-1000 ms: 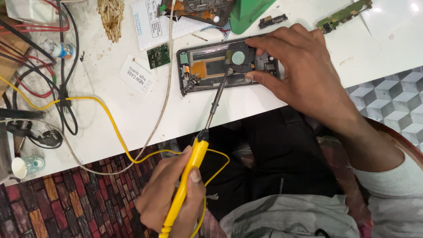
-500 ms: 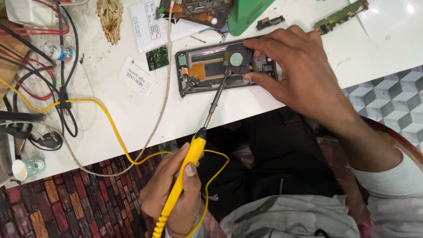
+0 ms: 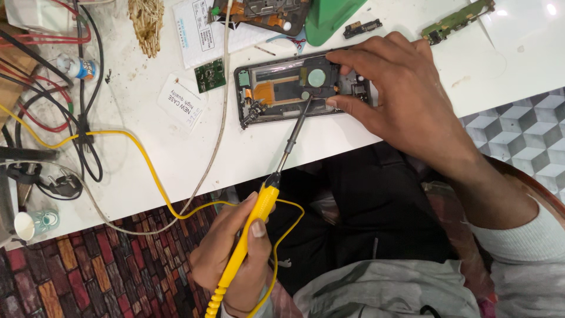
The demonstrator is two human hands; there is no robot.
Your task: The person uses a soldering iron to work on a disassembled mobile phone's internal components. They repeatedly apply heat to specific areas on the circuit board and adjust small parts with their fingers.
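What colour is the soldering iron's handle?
Yellow; the soldering iron shows best in the head view.

A white counter (image 3: 282, 147) carries an opened phone (image 3: 300, 88), a small green circuit board (image 3: 210, 75), a white label card (image 3: 182, 104), a bundle of wooden sticks (image 3: 147, 20), a green plastic piece (image 3: 329, 15), a long circuit strip (image 3: 456, 19), a small bottle (image 3: 76, 66) and tangled cables (image 3: 76, 126).

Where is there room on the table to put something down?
Bare table lies at the far right, past the right hand, and in front of the phone. The left end is crowded with wires.
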